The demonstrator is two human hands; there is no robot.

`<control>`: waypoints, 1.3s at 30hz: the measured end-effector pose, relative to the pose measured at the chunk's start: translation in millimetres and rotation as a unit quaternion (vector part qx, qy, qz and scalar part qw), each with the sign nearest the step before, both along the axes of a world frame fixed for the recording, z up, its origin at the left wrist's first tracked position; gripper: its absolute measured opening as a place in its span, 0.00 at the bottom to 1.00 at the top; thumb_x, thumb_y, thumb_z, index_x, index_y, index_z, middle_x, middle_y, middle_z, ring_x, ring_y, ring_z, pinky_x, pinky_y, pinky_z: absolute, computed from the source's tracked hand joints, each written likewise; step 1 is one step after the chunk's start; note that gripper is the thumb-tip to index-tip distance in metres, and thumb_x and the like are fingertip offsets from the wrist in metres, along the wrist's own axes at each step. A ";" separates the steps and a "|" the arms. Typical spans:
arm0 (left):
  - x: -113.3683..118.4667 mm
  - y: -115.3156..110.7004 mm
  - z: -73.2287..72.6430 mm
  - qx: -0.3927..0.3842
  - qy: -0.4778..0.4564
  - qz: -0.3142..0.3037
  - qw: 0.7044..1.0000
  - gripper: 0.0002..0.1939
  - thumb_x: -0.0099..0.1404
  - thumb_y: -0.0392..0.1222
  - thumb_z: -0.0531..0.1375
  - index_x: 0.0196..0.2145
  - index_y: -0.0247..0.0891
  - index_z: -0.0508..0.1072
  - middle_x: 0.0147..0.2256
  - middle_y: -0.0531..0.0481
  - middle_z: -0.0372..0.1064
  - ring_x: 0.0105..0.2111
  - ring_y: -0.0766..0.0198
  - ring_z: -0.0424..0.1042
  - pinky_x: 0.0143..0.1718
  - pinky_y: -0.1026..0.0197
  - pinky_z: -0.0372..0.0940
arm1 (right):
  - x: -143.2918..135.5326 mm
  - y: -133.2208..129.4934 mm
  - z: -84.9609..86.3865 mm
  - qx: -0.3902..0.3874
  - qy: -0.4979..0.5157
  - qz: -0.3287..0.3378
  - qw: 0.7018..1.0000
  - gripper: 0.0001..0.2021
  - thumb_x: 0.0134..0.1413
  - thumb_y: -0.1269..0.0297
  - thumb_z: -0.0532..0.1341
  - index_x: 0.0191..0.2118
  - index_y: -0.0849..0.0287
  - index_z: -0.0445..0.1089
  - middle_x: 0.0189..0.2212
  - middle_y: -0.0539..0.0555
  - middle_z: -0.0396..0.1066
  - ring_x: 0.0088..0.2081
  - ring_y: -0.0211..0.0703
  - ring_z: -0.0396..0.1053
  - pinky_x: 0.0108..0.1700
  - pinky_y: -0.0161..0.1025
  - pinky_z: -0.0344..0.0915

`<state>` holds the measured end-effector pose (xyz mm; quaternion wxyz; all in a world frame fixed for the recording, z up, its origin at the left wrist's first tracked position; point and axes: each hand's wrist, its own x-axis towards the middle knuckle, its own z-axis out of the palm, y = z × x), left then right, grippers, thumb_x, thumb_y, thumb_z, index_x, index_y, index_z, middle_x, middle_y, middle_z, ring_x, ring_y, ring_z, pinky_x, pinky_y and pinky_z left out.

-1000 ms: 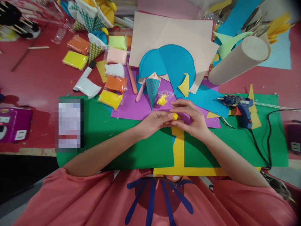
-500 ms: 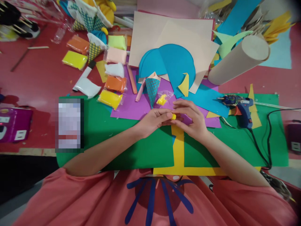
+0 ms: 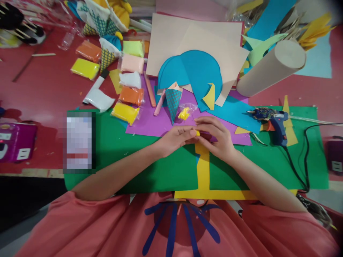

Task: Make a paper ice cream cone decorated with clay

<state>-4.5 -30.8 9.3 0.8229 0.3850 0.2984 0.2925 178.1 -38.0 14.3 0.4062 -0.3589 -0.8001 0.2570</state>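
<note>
A small lump of yellow modelling clay (image 3: 197,133) sits between the fingertips of both hands. My left hand (image 3: 178,140) pinches it from the left, thumb on top. From the right, my right hand (image 3: 218,138) closes thumb and fingers around its other side, hiding part of it. Just beyond the hands lies an opened clear packet of yellow clay (image 3: 184,113). Beside that packet, a small teal checked paper cone (image 3: 173,101) points towards me on the purple sheet (image 3: 144,125).
Packets of coloured clay (image 3: 131,95) lie at the left, above a blurred phone-like rectangle (image 3: 79,142). A blue glue gun (image 3: 277,123) with a trailing cable rests on the right of the green sheet (image 3: 166,175). Behind stand a cardboard tube (image 3: 261,76) and blue paper pieces (image 3: 200,71).
My right hand's fingers and thumb have drawn in closer around the yellow clay, so less of it shows. My left hand stays nearly still.
</note>
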 end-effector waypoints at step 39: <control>-14.9 0.5 -7.5 0.624 0.309 0.182 0.695 0.15 0.67 0.55 0.59 0.42 0.43 0.76 0.42 0.47 0.71 0.45 0.61 0.70 0.48 0.56 0.68 | -16.9 1.7 -7.0 -0.629 0.392 0.171 0.649 0.11 0.46 0.58 0.74 0.35 0.58 0.80 0.32 0.49 0.78 0.34 0.32 0.74 0.37 0.28 0.71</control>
